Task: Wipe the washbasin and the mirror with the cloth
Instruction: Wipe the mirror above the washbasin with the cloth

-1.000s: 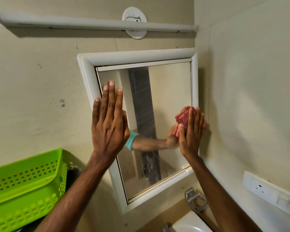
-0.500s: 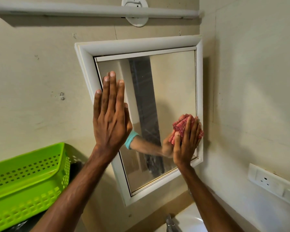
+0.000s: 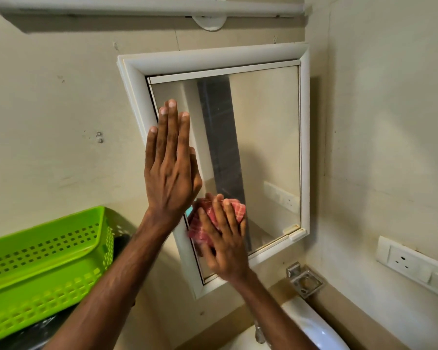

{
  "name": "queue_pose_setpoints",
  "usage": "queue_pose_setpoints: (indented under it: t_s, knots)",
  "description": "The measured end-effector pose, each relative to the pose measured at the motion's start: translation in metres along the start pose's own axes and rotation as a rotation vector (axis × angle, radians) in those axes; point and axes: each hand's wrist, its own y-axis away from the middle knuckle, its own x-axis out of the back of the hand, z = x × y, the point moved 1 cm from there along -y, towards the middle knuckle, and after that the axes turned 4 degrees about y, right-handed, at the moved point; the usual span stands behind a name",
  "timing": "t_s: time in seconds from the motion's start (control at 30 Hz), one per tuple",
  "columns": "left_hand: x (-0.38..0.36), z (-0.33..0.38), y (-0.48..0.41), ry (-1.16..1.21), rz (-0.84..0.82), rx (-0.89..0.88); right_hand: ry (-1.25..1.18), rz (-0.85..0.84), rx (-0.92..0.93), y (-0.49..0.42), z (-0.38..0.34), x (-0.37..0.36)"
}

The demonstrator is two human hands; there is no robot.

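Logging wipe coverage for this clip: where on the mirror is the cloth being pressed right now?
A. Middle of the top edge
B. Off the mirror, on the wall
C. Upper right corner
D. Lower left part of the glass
D: the right hand presses the red cloth on the lower left glass of the mirror, just below the flat left hand.

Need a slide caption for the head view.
Right hand presses red cloth to mirror's lower left; left hand flat on its left edge.
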Motion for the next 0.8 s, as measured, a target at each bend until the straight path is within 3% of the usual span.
queue_pose_setpoints:
  t_s: [0.07, 0.23, 0.33, 0.43, 0.63, 0.73, 0.8]
  knots:
    - [0.001, 0.000, 0.000, 0.017, 0.001, 0.002, 0.024, 0.002, 0.018, -0.009, 0.026, 0.004]
    - [0.001, -0.001, 0.002, 0.032, -0.010, 0.011, -0.037, 0.190, -0.375, -0.031, 0.078, 0.017]
    - [-0.001, 0.000, 0.001, 0.036, -0.022, 0.026, -0.048, 0.239, -0.449, -0.029, 0.064, 0.011]
    - [-0.001, 0.000, 0.001, 0.041, -0.029, 0.020, -0.107, 0.188, -0.449, -0.012, 0.028, 0.004]
    - [0.003, 0.000, 0.002, 0.075, -0.057, 0.024, -0.201, -0.020, -0.265, 0.029, -0.063, -0.013]
    - [0.009, -0.005, 0.002, 0.140, -0.106, -0.005, -0.226, -0.052, -0.289, 0.017, -0.076, -0.013]
    - [0.015, -0.008, 0.002, 0.203, -0.146, -0.032, -0.204, -0.051, -0.211, 0.000, -0.075, -0.010]
